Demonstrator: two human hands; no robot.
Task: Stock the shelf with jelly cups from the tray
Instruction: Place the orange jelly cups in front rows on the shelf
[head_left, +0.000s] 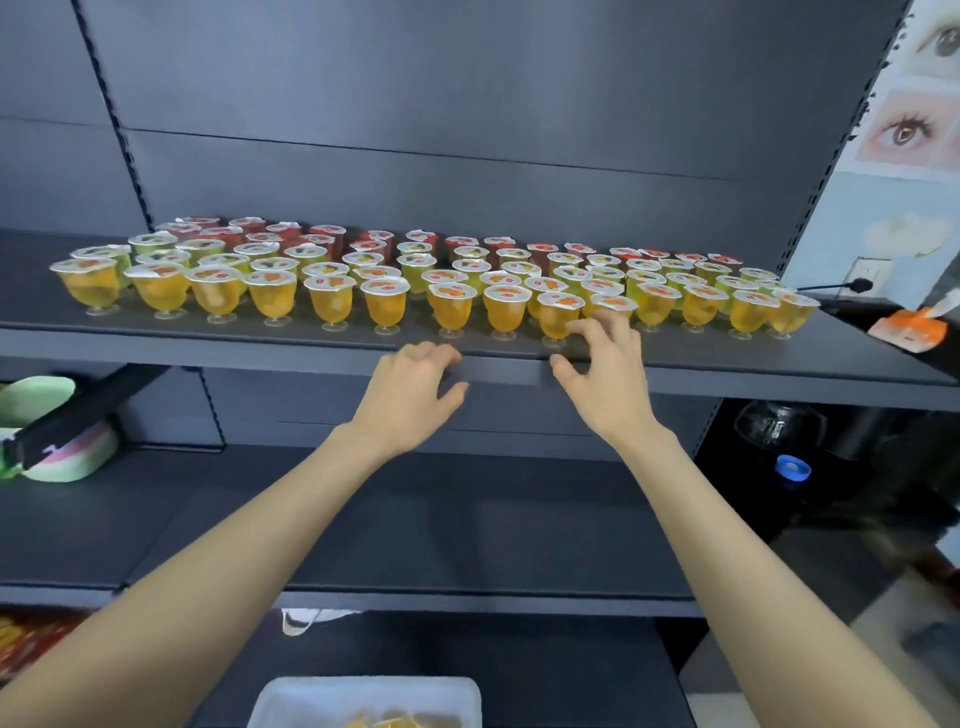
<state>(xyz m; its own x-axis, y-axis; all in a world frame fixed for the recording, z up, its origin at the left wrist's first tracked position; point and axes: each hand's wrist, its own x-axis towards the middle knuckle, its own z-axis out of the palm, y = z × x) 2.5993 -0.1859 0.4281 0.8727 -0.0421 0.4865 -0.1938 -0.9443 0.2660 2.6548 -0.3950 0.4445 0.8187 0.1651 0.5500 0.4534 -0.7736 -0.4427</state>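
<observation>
Jelly cups (389, 306) — clear, footed plastic ones with foil lids, yellow in front, green and red behind — fill the dark grey metal shelf (208, 338) in rows. Our right hand (608, 374) is at the front row, bent fingertips (579, 328) against one yellow cup (557, 314); whether they pinch it, we cannot tell. Our left hand (410, 389) rests on the shelf lip, fingers loosely bent, holding nothing. We judge this is straightening the row — next comes a reach down to the white foam tray (291, 696) for the few cups left.

The left grip (410, 387) and right grip (608, 374) are shown bare. Both forearms (234, 525) are likewise left uncovered down to the frame's lower corners.
</observation>
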